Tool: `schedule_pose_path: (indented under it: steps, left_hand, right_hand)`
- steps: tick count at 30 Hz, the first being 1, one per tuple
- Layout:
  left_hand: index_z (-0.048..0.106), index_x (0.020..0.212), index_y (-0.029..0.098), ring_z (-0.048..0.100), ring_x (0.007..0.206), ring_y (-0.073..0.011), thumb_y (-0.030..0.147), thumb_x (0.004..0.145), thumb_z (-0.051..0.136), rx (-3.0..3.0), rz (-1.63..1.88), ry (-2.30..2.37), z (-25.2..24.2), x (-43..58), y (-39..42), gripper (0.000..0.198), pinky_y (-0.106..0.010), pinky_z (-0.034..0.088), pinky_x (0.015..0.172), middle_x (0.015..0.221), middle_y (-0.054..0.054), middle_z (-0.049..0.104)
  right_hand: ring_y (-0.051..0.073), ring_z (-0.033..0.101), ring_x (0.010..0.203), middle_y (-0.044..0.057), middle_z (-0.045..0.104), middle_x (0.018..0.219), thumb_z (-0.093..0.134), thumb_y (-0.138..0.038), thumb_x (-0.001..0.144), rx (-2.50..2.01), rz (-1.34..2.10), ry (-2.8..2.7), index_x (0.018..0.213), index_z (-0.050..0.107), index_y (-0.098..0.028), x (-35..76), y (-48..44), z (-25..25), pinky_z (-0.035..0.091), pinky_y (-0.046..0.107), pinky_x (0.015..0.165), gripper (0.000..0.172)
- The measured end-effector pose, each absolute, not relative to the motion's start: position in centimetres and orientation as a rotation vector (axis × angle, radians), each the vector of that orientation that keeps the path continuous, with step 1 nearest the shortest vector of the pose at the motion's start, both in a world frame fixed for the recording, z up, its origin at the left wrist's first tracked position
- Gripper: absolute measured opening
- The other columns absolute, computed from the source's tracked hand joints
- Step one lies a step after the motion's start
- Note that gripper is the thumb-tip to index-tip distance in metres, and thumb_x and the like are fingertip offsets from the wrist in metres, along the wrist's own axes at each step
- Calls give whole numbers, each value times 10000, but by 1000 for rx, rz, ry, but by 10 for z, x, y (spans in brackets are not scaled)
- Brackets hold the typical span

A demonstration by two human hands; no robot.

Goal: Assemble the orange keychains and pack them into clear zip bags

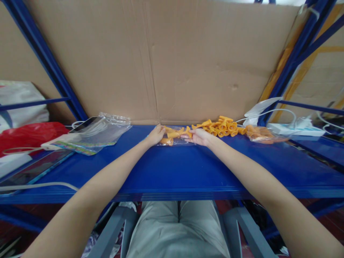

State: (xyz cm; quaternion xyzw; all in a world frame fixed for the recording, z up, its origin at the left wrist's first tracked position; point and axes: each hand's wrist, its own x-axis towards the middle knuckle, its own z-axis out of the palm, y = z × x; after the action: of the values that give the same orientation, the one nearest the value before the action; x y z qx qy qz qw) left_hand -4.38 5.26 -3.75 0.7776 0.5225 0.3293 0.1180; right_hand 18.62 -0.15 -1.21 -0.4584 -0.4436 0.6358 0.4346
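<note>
A small clear plastic bag (174,140) with a few orange plastic pieces in it lies at the back of the blue shelf (188,172). My left hand (156,135) grips the bag's left edge. My right hand (199,136) rests on its right side, fingers at an orange piece (189,132) by the bag's mouth. A loose pile of orange pieces (221,127) lies just right of my right hand. Further right sits a filled clear bag of orange pieces (259,134).
A stack of empty clear bags (94,134) lies at left, over a phone and white cable. A red bag (27,134) is at far left. A white power strip (295,129) with cables sits at right. A cardboard sheet (166,61) backs the shelf.
</note>
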Motion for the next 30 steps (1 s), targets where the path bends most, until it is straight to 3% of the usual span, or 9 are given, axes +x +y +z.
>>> schedule_pose_path:
  steps: [5,8,11,15,19,22,30]
  left_hand:
    - [588,1092,161,593,1191,-264,324,945,370,2179,969,1643,-30,-43,45,309,-372,444,1031,1225,-137,664]
    - [598,1102,162,601,1189,-304,357,956,375,2068,948,1817,-24,-42,40,330,-395,457,988,1217,-153,676]
    - [596,1145,135,604,1198,-310,355,973,340,2015,904,1910,-19,-39,34,379,-388,455,977,1227,-180,673]
    - [598,1178,122,604,1214,-295,335,989,288,2000,879,2015,-12,-35,26,421,-370,463,972,1230,-183,677]
    - [604,1199,111,604,1220,-290,306,995,274,1993,877,2054,-7,-34,21,434,-363,469,977,1246,-186,671]
    - [625,1185,123,617,1199,-289,291,984,303,2017,904,2027,-7,-35,21,416,-378,476,983,1234,-167,685]
    - [752,953,117,562,1284,-214,234,929,340,2314,1008,1673,-14,-40,32,429,-295,381,1115,1335,-101,640]
  right_hand:
    - [104,600,578,21,621,613,564,-52,871,-1316,1439,-1297,810,603,-160,188,-7,-11,546,210,630,130]
    - [72,460,457,-29,508,499,655,-65,825,-1394,1338,-1340,709,570,-170,190,-7,-11,448,164,452,177]
    - [52,372,405,-53,445,455,652,-92,849,-1406,1409,-1332,675,527,-175,188,-6,-11,355,147,377,229]
    - [52,420,428,-1,557,512,548,-56,900,-1320,1535,-1290,725,548,-143,180,-4,-12,381,143,414,196]
    - [83,569,549,72,678,646,457,3,903,-1185,1644,-1303,753,580,-122,174,-4,-13,484,168,545,231]
    - [84,586,566,96,721,732,459,12,894,-1115,1676,-1316,753,592,-123,175,-6,-15,512,188,606,237]
    - [118,685,767,121,749,957,508,-17,885,-1021,1674,-1420,871,649,-115,180,-8,-14,560,262,807,173]
